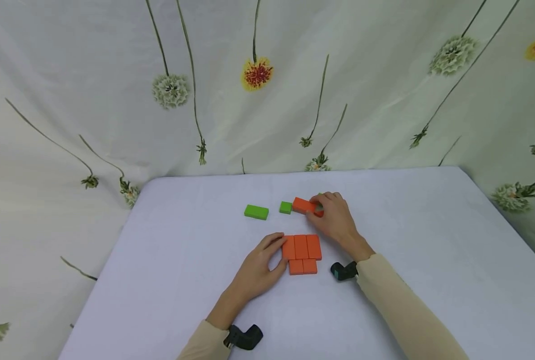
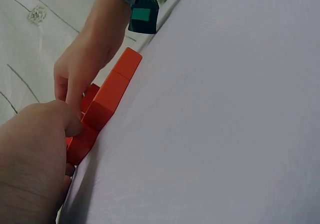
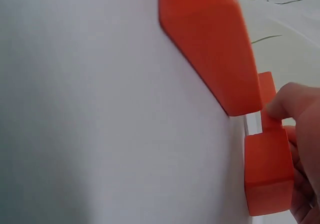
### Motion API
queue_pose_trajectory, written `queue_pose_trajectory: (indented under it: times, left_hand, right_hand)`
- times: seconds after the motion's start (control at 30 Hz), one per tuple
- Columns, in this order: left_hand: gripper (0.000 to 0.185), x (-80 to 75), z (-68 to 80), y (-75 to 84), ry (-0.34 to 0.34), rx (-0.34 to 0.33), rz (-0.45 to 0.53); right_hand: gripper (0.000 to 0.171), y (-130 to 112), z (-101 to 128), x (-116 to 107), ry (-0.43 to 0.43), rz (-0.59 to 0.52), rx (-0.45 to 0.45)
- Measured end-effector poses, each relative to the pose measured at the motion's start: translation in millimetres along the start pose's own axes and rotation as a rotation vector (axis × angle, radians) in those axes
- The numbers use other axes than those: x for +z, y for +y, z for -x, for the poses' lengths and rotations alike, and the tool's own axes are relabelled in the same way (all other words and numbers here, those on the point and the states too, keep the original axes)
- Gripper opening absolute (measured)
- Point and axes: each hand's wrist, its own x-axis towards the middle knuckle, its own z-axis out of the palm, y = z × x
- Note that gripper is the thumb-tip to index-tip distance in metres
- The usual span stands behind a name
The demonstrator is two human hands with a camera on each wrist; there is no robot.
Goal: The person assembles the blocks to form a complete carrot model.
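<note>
In the head view my left hand (image 1: 256, 270) is at the left side of a flat group of orange blocks. Its fingertips touch the upper left corner, and its thumb lies at the lower end of the leftmost orange block (image 1: 288, 247), gripping it. Three longer blocks stand side by side, with two shorter-looking blocks (image 1: 303, 266) against their near side. Farther back, my right hand (image 1: 335, 217) pinches an orange block (image 3: 269, 171), partly hidden by the fingers. Another orange piece (image 1: 301, 204) extends left of that hand.
A long green block (image 1: 256, 212) and a small green block (image 1: 285, 207) lie left of my right hand. A sliver of green (image 1: 320, 193) shows behind its fingers. The white-covered table (image 1: 182, 240) meets a flower-printed cloth (image 1: 222, 100) at its far edge.
</note>
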Motion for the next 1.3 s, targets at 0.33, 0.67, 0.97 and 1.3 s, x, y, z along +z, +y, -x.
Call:
queue_pose_trajectory:
  times: [0.33, 0.67, 0.97, 1.3]
  left_hand:
    - [0.046, -3.9, -11.9, -0.2, 0.007, 0.008, -0.006]
    - [0.047, -0.6, -7.2, 2.0, -0.003, -0.032, 0.006]
    - [0.047, 3.0, 0.0, 1.9, -0.004, -0.049, 0.016]
    - [0.046, 1.2, -0.6, 2.5, -0.018, -0.049, 0.027]
  right_hand:
    - [0.028, -2, 2, -17, 0.08, -0.131, -0.047]
    - [0.027, -4, 28, -29, 0.105, -0.171, -0.08]
    - [0.027, -3, 55, -35, 0.093, -0.284, -0.12]
    - [0.03, -1, 82, -36, 0.059, -0.395, -0.161]
